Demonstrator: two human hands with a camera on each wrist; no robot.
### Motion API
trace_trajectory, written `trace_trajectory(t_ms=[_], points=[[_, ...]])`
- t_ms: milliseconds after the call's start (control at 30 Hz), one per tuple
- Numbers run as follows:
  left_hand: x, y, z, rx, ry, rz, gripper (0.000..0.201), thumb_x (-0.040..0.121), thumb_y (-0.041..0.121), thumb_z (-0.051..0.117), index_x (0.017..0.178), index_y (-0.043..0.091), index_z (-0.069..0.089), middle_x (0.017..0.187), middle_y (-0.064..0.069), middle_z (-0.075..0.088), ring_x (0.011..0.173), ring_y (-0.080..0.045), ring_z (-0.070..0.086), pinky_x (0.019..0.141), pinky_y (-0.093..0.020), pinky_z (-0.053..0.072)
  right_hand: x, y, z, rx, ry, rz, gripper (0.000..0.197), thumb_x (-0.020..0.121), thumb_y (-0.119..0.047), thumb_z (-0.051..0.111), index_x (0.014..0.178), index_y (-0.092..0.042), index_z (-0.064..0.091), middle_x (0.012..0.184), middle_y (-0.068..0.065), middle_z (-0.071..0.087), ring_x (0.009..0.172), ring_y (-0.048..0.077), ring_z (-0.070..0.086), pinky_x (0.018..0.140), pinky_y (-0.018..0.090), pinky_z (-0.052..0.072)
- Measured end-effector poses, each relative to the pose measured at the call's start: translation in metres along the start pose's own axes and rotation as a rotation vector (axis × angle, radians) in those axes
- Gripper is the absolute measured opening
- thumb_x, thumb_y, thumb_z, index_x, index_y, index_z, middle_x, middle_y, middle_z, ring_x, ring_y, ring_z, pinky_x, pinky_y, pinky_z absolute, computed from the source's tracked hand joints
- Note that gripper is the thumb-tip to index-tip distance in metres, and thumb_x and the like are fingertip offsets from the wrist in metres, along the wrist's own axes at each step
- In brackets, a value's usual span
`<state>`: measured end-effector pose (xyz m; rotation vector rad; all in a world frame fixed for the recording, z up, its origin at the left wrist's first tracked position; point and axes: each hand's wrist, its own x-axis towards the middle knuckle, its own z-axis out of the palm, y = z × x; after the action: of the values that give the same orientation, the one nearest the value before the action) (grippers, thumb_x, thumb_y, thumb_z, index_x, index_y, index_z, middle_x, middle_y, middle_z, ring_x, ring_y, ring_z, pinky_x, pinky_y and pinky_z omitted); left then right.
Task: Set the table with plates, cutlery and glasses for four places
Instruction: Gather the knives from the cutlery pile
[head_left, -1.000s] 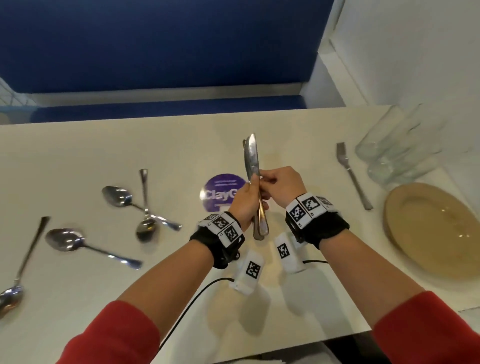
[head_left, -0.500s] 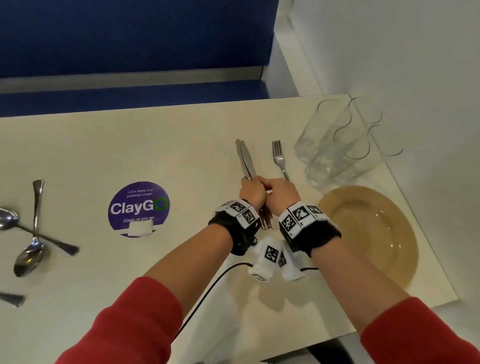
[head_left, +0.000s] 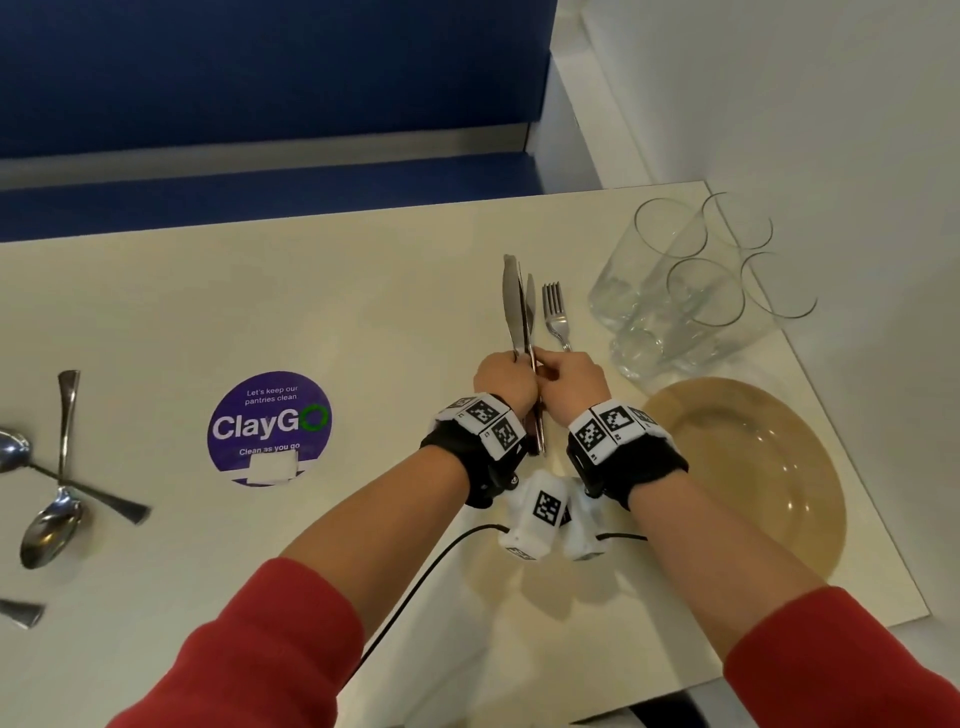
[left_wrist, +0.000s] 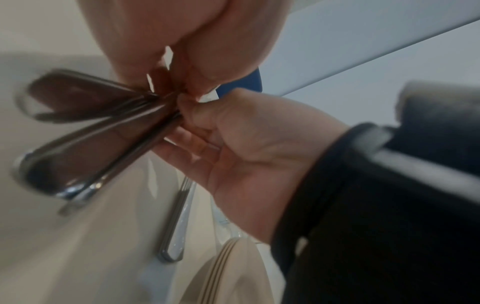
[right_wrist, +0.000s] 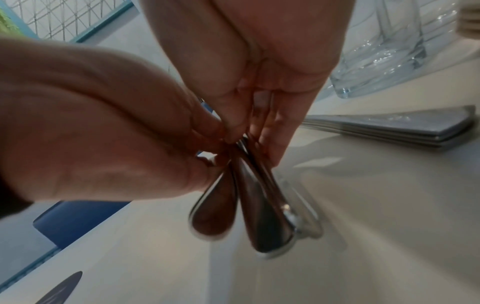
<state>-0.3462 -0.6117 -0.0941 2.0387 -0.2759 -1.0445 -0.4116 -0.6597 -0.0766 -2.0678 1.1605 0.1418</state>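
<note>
A bundle of steel knives (head_left: 517, 306) stands blades-up above the cream table (head_left: 363, 312). My left hand (head_left: 511, 364) grips the bundle at mid-length. My right hand (head_left: 545, 364) pinches the same bundle from the right, touching the left hand. The rounded knife handles (right_wrist: 259, 216) hang below both hands, just over the table. A stack of forks (head_left: 556, 314) lies flat right beside the knives. Several clear glasses (head_left: 691, 291) stand clustered at the back right. A stack of beige plates (head_left: 753, 467) sits under my right forearm.
Several spoons (head_left: 52, 514) lie crossed at the table's left edge. A round purple ClayGo sticker (head_left: 270, 428) is on the tabletop left of my hands. A white wall (head_left: 805, 104) borders the table on the right; a blue bench (head_left: 260, 197) runs behind it.
Both hands have carried the knife bundle to the right, from over the purple sticker to just beside the forks and plates. The grip on the knives looks unchanged.
</note>
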Motion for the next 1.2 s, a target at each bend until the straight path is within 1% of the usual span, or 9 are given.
trace_trajectory(t_ms=[100,267,367,533,633,767,867,1000,1200], points=[[0.000,-0.001,0.000,0.059,0.027,-0.029,0.033,0.099,0.021,0.042,0.107,0.002,0.068,0.110,-0.019,0.067,0.104,-0.034,0.062,0.084,-0.033,0.047,0.002,0.002,0.003,0.024,-0.009,0.008,0.032,0.090,-0.014,0.055,0.118,-0.026,0.065,0.104,0.014,0.070,0.099,0.032,0.064,0.087,0.037,0.053],[0.002,-0.003,-0.004,0.132,0.056,-0.044,0.031,0.098,0.023,0.046,0.107,0.003,0.068,0.110,-0.016,0.068,0.103,-0.030,0.063,0.079,-0.030,0.046,0.006,0.003,0.005,-0.028,-0.011,0.010,0.027,0.091,-0.015,0.054,0.113,-0.020,0.067,0.099,0.013,0.070,0.097,0.030,0.063,0.073,0.024,0.043],[0.003,-0.006,-0.008,0.158,0.045,-0.035,0.030,0.096,0.025,0.049,0.107,0.004,0.069,0.110,-0.015,0.068,0.101,-0.028,0.064,0.078,-0.029,0.047,0.007,0.003,0.008,-0.066,-0.013,0.007,0.027,0.091,-0.017,0.052,0.114,-0.018,0.066,0.103,0.013,0.069,0.099,0.032,0.062,0.080,0.031,0.048],[0.010,-0.015,-0.013,0.220,0.043,-0.046,0.032,0.091,0.018,0.053,0.060,0.012,0.053,0.073,-0.009,0.062,0.077,-0.023,0.057,0.062,-0.026,0.041,0.009,0.006,0.014,-0.024,0.020,0.021,0.026,0.088,-0.016,0.058,0.112,-0.018,0.068,0.101,0.009,0.072,0.098,0.027,0.064,0.084,0.029,0.050],[0.009,-0.016,-0.015,0.226,0.055,-0.045,0.040,0.088,0.020,0.057,0.052,0.016,0.042,0.056,0.002,0.045,0.071,-0.018,0.051,0.050,-0.022,0.035,0.011,0.008,0.017,-0.061,0.031,0.027,0.024,0.087,-0.018,0.060,0.109,-0.013,0.069,0.099,0.011,0.071,0.096,0.027,0.065,0.086,0.033,0.052],[0.008,-0.017,-0.016,0.280,0.043,-0.005,0.034,0.086,0.023,0.062,0.056,0.017,0.048,0.065,0.000,0.055,0.076,-0.019,0.057,0.054,-0.021,0.038,0.014,0.014,0.017,-0.087,0.076,0.034,0.019,0.086,-0.017,0.062,0.103,-0.011,0.070,0.081,0.007,0.064,0.087,0.026,0.063,0.079,0.029,0.050],[0.006,-0.019,-0.018,0.295,0.058,0.028,0.017,0.086,0.025,0.064,0.080,0.009,0.066,0.091,-0.009,0.068,0.093,-0.023,0.064,0.070,-0.024,0.042,0.013,0.017,0.017,-0.110,0.087,0.026,0.017,0.085,-0.013,0.063,0.100,-0.008,0.069,0.084,0.010,0.065,0.090,0.028,0.064,0.078,0.030,0.049],[0.002,-0.019,-0.018,0.298,0.098,0.055,0.029,0.084,0.025,0.069,0.106,0.006,0.066,0.108,-0.010,0.069,0.103,-0.025,0.063,0.080,-0.027,0.046,0.013,0.018,0.016,-0.182,0.099,0.051,0.007,0.086,-0.013,0.059,0.080,-0.012,0.059,0.085,0.008,0.061,0.083,0.029,0.060,0.070,0.029,0.046],[0.004,-0.025,-0.020,0.203,0.126,0.047,0.053,0.074,0.020,0.078,0.120,0.013,0.053,0.111,-0.008,0.067,0.104,-0.023,0.063,0.088,-0.029,0.048,0.016,0.017,0.018,-0.258,0.093,0.064,0.011,0.089,-0.011,0.054,0.094,-0.005,0.062,0.098,0.014,0.061,0.093,0.033,0.061,0.070,0.029,0.044]])
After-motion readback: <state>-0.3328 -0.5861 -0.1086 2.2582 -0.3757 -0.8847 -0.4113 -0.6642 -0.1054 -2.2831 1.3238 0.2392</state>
